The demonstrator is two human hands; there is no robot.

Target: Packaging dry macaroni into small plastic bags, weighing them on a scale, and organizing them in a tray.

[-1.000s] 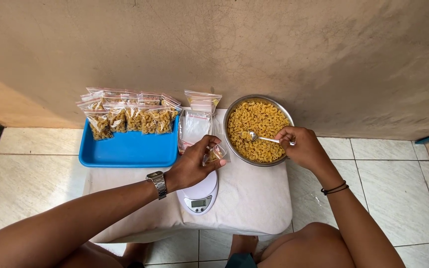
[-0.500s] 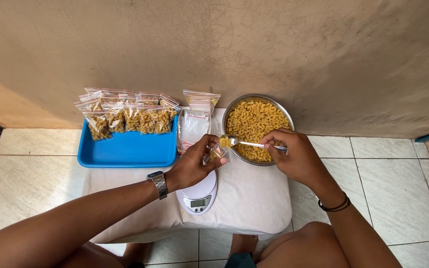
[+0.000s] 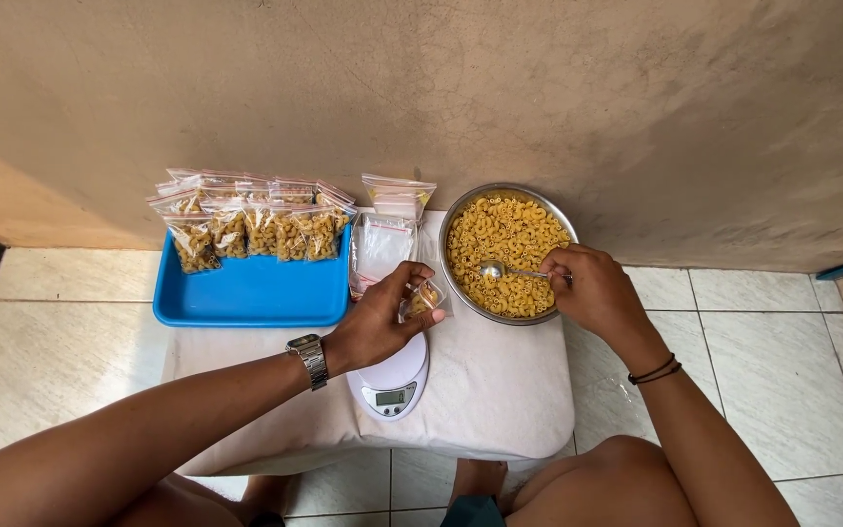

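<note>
Nearest: white digital scale (image 3: 391, 384) on cloth-covered low table (image 3: 500, 390), display facing viewer. Just above scale, left hand (image 3: 378, 322) with wristwatch (image 3: 309, 358), fingers pinched on small clear bag (image 3: 422, 298), partly filled with pasta, held open-side toward bowl. Right hand (image 3: 592, 290), dark bands on wrist, fingers closed around spoon (image 3: 509, 272) handle; spoon head down in the elbow macaroni (image 3: 504, 244). Steel bowl (image 3: 449, 239) full, right of bag, touching table's far edge. Stack of empty clear bags (image 3: 382, 244) between bowl and blue tray (image 3: 246, 293). Row of filled pasta bags (image 3: 246, 224) upright along tray's far side. Tan wall (image 3: 539, 98) behind.
</note>
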